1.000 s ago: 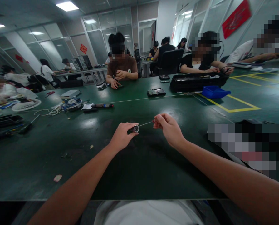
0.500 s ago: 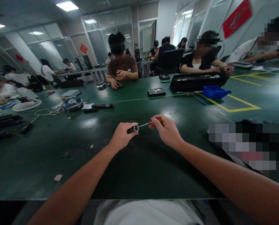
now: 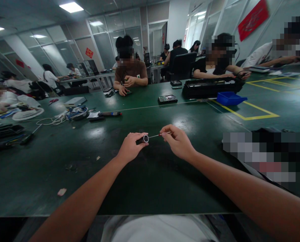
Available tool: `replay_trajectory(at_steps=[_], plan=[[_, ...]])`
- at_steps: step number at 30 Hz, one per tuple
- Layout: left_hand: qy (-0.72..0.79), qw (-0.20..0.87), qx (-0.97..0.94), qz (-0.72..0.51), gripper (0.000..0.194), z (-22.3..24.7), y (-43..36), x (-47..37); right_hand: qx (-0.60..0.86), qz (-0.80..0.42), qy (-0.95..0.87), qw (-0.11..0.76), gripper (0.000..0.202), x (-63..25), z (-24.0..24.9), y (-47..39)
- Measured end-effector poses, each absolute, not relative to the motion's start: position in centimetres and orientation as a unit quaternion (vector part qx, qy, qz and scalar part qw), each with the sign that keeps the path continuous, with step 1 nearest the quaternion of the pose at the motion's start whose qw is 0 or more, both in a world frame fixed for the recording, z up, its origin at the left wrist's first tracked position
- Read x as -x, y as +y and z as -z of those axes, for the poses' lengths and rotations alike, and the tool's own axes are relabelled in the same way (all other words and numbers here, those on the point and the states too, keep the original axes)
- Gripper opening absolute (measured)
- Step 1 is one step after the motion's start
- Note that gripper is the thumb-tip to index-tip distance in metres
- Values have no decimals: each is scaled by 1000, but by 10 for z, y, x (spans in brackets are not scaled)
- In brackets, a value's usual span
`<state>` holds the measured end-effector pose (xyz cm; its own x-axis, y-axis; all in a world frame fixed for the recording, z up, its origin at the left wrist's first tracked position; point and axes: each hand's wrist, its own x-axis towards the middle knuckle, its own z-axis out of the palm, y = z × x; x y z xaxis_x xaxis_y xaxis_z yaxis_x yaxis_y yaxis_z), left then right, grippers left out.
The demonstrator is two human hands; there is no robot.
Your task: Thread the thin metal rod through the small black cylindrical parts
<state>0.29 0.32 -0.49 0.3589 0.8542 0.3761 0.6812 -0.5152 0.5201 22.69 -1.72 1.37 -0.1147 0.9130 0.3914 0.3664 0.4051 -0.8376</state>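
Observation:
My left hand [image 3: 129, 146] is closed around a small black flashlight [image 3: 146, 138], a short cylinder whose round, silver-rimmed end faces me. Between the fingertips of my right hand [image 3: 177, 139] is pinched a thin screwdriver [image 3: 154, 136] with a red handle mostly hidden by the fingers. Its slim metal shaft points left, and the tip meets the flashlight's rimmed end; whether it goes inside I cannot tell. Both hands are held over the middle of the green table [image 3: 150, 188].
Farther back lie a power screwdriver [image 3: 109, 114], a bundle of cables [image 3: 77, 112], a hard drive [image 3: 167, 99], a long black housing [image 3: 211, 89] and a blue scoop-shaped bin [image 3: 230, 98]. Co-workers sit across the table. A blurred-out item [image 3: 265, 158] lies at my right.
My right hand has shifted slightly, and the screwdriver's handle has turned a little in the fingers. The left hand holds the flashlight in the same place.

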Motion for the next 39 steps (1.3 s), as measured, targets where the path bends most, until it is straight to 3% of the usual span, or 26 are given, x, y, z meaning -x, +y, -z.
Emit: replay_trajectory(at_steps=[4, 22, 28, 39], plan=[[472, 143, -813, -309, 40, 5, 3, -4, 479, -283, -689, 464, 34, -226, -14, -18], [485, 178, -795, -319, 40, 4, 3, -2, 439, -369, -612, 544, 22, -224, -3, -8], [444, 111, -836, -304, 35, 1, 5, -2, 438, -463, -523, 566, 28, -227, 2, 4], [499, 154, -794, -311, 36, 2, 7, -2, 483, -337, -593, 549, 23, -225, -6, -7]])
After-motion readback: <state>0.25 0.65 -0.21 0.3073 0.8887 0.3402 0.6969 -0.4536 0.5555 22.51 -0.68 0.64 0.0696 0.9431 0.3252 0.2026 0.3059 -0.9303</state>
